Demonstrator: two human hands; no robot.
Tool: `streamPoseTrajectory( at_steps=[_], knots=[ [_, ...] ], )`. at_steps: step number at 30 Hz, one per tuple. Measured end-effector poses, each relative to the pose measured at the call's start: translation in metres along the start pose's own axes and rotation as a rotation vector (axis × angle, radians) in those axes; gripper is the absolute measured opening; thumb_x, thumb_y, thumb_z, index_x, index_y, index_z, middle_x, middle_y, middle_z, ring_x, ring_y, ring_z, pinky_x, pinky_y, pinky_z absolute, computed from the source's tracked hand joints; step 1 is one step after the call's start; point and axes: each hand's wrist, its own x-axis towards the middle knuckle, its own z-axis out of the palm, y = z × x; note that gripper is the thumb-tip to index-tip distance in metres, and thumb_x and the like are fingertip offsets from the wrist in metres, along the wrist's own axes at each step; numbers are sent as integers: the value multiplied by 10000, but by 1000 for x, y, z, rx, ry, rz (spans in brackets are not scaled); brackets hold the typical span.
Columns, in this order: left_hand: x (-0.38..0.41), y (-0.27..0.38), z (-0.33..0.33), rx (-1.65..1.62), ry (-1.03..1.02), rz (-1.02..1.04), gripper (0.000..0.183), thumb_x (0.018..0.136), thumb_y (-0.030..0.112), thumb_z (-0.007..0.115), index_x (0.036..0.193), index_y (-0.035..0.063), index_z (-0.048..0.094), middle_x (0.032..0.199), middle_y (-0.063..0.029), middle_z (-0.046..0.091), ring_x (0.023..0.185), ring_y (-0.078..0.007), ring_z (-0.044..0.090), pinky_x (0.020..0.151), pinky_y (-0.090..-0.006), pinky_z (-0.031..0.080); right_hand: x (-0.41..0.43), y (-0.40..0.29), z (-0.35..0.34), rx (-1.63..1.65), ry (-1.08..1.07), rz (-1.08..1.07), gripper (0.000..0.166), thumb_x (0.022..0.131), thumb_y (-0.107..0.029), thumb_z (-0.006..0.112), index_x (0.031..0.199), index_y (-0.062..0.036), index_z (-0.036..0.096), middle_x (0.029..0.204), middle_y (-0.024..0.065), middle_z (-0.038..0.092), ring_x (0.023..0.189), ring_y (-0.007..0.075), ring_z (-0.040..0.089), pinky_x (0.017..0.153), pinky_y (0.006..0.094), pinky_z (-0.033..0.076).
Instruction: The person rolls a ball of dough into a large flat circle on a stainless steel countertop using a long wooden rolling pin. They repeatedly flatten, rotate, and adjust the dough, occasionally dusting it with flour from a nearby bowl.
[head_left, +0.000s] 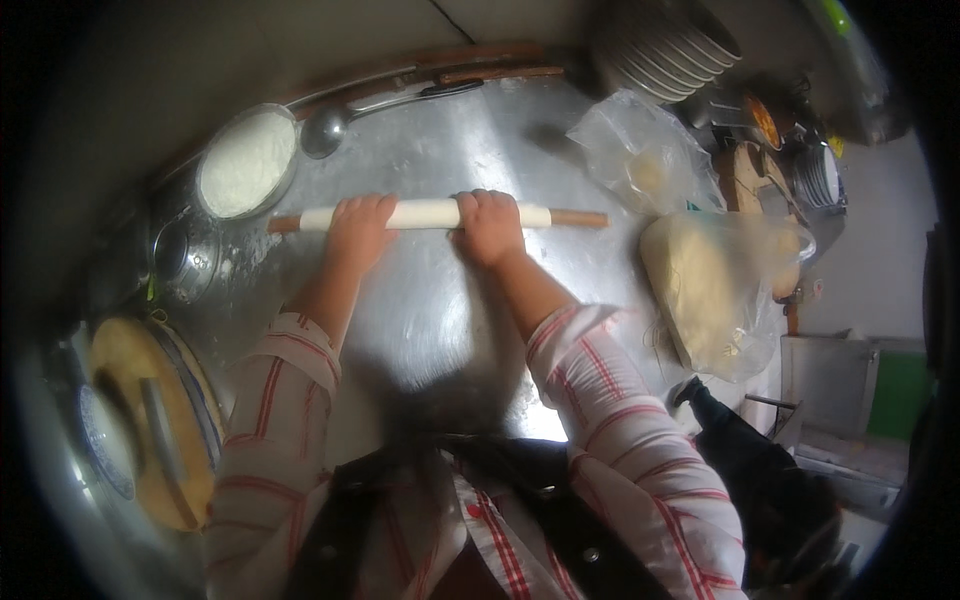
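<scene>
A sheet of pale dough (424, 214) is wound around a wooden rolling pin (581, 218), whose bare ends stick out on both sides. The pin lies crosswise on a metal worktop (420, 300). Left of the roll's middle, my left hand (360, 231) grips the dough with its fingers curled over the far side. My right hand (491, 227) grips it the same way, right of the middle. A short stretch of dough shows between the two hands. The hands hide the dough beneath them.
At the far left stand a bowl of white flour (249, 161) and a metal ladle (324, 133). A knife (163, 427) lies on a round wooden board (127, 352). Bagged dough (690, 285), a clear plastic bag (637, 142) and stacked dishes (667, 56) are rightward. A dark-clothed person (757, 465) is lower right.
</scene>
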Motion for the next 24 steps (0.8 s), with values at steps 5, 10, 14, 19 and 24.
streamPoseTrajectory(
  at_steps=[5,10,14,19,24],
  knots=[
    [-98,39,7,23,-164,-96,480,730,239,816,1153,93,643,1056,-116,657,985,-318,611,846,-451,479,-62,6,-12,131,-118,-229,275,794,-104,656,1063,-52,666,1017,145,681,974,316,648,864,452,497],
    [-249,90,10,-42,-335,-138,443,706,304,760,1064,83,623,978,-127,615,926,-332,604,761,-499,473,-211,-21,-1,318,-293,-377,325,847,-196,635,1128,-33,630,1104,159,643,995,321,629,877,465,501],
    [-185,51,3,57,66,-69,559,746,335,742,1219,72,601,1185,-137,603,1130,-328,576,949,-524,432,-115,-11,3,258,-65,-371,424,879,-374,613,1136,-38,625,1096,143,613,1036,335,581,972,472,427],
    [-85,-4,-8,278,346,-168,653,821,221,673,1426,74,475,1357,-164,550,1317,-366,453,1097,-547,305,1,-54,-19,184,163,-89,491,898,-376,592,1200,11,617,1227,209,621,1229,371,518,1092,502,340],
    [-67,7,6,67,68,-229,634,823,167,657,1423,71,479,1366,-162,553,1270,-360,500,1086,-547,323,-15,-52,32,123,111,-283,580,881,-418,610,1294,-13,580,1330,188,577,1250,364,508,1113,498,317]
  ],
)
